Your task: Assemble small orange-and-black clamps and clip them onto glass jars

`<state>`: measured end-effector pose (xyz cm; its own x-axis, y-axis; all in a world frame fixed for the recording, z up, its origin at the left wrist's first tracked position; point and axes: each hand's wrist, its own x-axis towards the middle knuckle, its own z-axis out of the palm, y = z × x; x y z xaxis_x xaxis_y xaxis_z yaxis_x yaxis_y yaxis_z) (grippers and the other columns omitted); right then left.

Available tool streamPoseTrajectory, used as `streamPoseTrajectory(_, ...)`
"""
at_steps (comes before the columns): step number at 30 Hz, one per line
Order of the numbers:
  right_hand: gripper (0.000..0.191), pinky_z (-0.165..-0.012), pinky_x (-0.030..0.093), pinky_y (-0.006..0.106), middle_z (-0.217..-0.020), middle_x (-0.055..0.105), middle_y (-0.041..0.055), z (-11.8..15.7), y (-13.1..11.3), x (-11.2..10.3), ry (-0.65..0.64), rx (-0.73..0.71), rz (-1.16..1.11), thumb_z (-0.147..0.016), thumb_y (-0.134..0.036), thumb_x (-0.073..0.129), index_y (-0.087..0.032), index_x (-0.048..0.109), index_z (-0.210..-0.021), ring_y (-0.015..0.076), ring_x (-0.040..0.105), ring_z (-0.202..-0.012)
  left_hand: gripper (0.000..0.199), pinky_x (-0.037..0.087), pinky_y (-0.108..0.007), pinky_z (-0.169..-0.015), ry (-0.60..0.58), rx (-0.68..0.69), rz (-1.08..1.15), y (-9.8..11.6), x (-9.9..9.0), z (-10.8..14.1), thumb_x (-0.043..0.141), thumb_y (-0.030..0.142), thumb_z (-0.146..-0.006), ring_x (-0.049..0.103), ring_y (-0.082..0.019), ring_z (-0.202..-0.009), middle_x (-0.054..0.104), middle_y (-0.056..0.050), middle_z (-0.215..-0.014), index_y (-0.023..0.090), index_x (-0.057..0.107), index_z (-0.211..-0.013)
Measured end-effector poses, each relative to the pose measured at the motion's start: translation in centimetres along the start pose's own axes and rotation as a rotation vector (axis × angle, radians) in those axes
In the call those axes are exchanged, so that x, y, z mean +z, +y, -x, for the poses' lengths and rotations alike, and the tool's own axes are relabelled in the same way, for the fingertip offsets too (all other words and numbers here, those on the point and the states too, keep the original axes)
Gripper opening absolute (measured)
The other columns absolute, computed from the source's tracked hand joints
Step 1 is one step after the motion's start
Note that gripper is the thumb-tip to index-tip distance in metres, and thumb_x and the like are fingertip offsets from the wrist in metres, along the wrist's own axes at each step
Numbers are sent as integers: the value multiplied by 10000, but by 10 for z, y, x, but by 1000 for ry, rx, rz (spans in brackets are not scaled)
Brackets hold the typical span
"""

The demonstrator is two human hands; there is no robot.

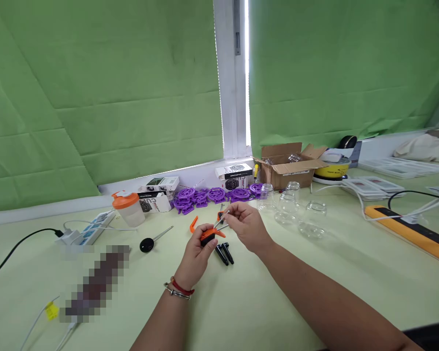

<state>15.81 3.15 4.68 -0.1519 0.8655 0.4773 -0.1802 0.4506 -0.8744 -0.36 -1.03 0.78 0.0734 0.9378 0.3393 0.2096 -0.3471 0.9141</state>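
Two hands over pale green counter (278, 302), left (201, 246) closed round orange-and-black part (208, 237), right (246, 226) pinching thin metal rod (221, 220) at the part, two black pieces (225, 253) just below, purple wheel-like pieces (216, 195) beyond, clear jars (288, 204) right.

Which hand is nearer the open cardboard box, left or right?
Right. The right hand is on the near side of the open cardboard box, slightly to its left; the left hand is farther left and closer to the wearer.
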Motion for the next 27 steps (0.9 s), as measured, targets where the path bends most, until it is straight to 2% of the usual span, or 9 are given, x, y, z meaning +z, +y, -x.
streamPoseTrajectory(6, 77, -573, 447, 239, -669, 558, -29, 5, 9, 2, -61, 81, 32, -722, -210, 603, -180, 544, -760, 95, 509, -581, 349, 403, -351, -929, -163, 38, 64, -4, 13, 1, 558, 312, -853, 521, -193, -1029, 573, -59, -1108, 222, 493, -1184)
streamPoseTrajectory(15, 97, -568, 435, 236, -705, 532, -25, 7, 16, 4, -104, 105, 26, -714, -196, 592, -181, 520, -778, 87, 474, -577, 355, 381, -341, -955, -191, 15, 119, 0, 17, 0, 560, 304, -854, 503, -197, -1076, 565, -70, -1132, 204, 505, -1191)
streamPoseTrajectory(20, 333, -508, 371, 213, -738, 548, -44, 11, 18, 7, -147, 78, 68, -714, -182, 592, -216, 483, -1027, 65, 394, -513, 273, 423, -302, -838, -225, 4, 141, 1, 17, 0, 554, 313, -857, 518, -159, -923, 577, -65, -1038, 185, 525, -1097)
streamPoseTrajectory(23, 260, -502, 360, 212, -748, 547, -38, 11, 18, 7, -163, 56, 127, -729, -189, 570, -214, 515, -982, 61, 374, -506, 278, 427, -279, -768, -234, -9, 144, 2, 17, 0, 565, 329, -848, 516, -155, -870, 575, -63, -975, 178, 534, -1079)
streamPoseTrajectory(27, 192, -539, 401, 227, -762, 558, -24, 8, 25, 5, -149, 68, 169, -738, -212, 562, -199, 548, -929, 68, 420, -531, 326, 424, -275, -716, -234, -51, 133, 4, 16, 1, 597, 348, -823, 529, -148, -803, 585, -53, -905, 175, 541, -1093)
